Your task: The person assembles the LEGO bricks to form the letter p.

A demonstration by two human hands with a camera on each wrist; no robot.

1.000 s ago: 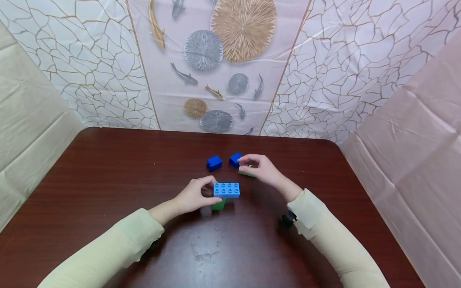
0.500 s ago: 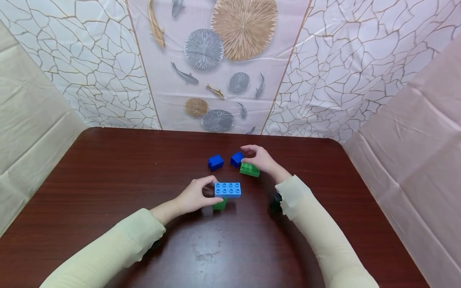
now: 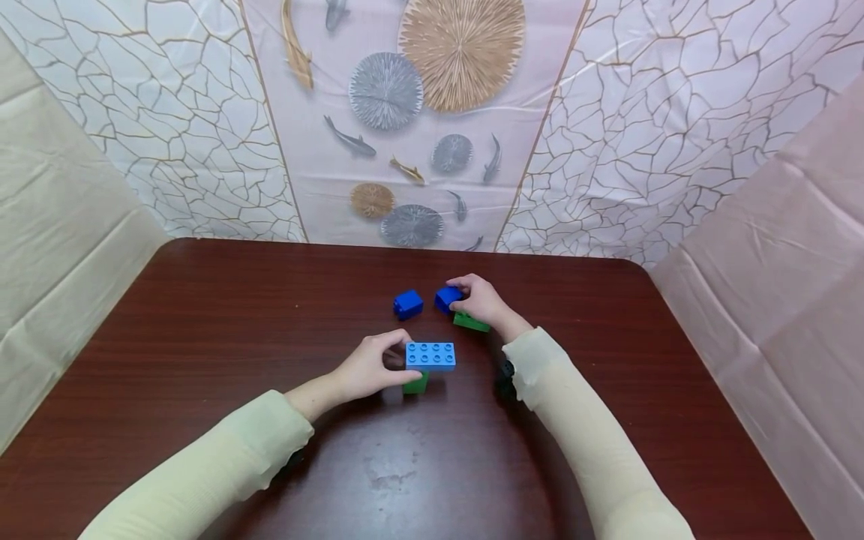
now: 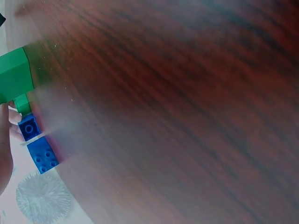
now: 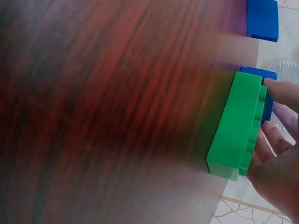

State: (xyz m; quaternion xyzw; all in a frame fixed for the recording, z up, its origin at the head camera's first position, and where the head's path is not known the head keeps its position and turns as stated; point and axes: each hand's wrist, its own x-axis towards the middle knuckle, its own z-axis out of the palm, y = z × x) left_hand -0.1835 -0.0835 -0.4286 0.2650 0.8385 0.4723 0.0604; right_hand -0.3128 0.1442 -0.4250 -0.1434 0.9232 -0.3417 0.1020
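My left hand (image 3: 364, 367) holds a light blue toy building brick (image 3: 430, 356) by its left end, with thumb and fingers on opposite sides. Beneath that brick shows a green brick (image 3: 415, 384), partly covered, its side also in the left wrist view (image 4: 14, 74). My right hand (image 3: 482, 304) has thumb and fingers curled round a dark blue brick (image 3: 447, 298), which lies on the table. Just in front of it is a long green brick (image 3: 471, 322), under the right hand. In the right wrist view, this green brick (image 5: 236, 123) partly hides the dark blue one (image 5: 268, 100).
A second dark blue brick (image 3: 408, 304) lies on its side, a little left of the one at my right hand. The dark brown table (image 3: 270, 300) ends at the patterned cloth (image 3: 432, 187) behind, with plain cloth walls left and right.
My right hand has moved left and away from the long green brick, and its fingers have closed in round the dark blue brick. The left hand stays in place.
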